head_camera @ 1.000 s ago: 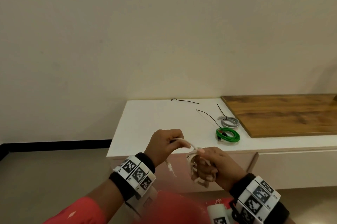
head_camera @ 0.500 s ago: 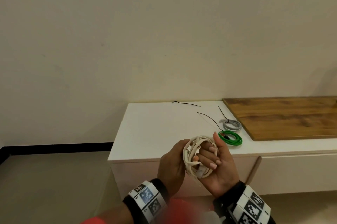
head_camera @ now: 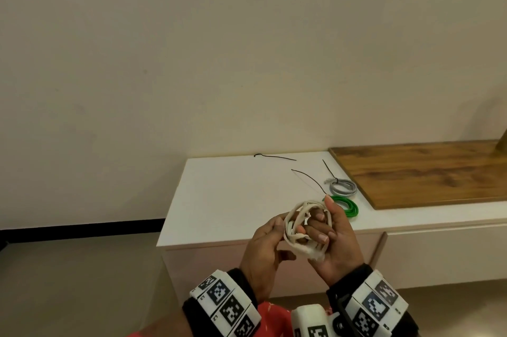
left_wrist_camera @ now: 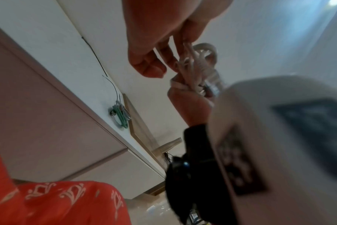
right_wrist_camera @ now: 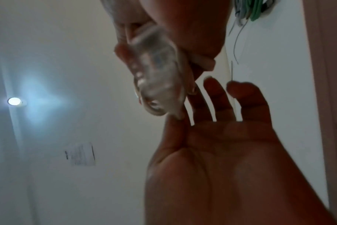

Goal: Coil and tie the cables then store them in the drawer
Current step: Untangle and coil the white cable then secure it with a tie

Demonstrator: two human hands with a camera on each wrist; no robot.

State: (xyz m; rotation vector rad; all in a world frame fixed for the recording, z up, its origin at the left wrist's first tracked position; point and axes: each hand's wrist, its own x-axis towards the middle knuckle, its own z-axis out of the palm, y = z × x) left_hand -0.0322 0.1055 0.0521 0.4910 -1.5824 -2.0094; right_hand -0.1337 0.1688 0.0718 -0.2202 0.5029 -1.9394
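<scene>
I hold a white cable (head_camera: 297, 227), wound into a loose coil, in front of the white cabinet. The fingers of my right hand (head_camera: 321, 229) curl through the coil and grip it, palm up and thumb raised. My left hand (head_camera: 279, 238) is at the coil's left side. Its straight fingers touch the loops and its thumb stands apart. The left wrist view shows those fingers (left_wrist_camera: 183, 45) against the white cable (left_wrist_camera: 194, 68). A clear plug end (right_wrist_camera: 158, 85) shows blurred in the right wrist view.
On the white cabinet top (head_camera: 233, 199) lie a tied green coil (head_camera: 347, 206), a tied grey coil (head_camera: 343, 187) and three loose black zip ties (head_camera: 274, 157). A wooden board (head_camera: 425, 172) covers the right part. A shut drawer front (head_camera: 444, 254) is below.
My right hand turned palm up with the coil round its fingers. My left hand let go of the strand it was pulling and now rests against the coil.
</scene>
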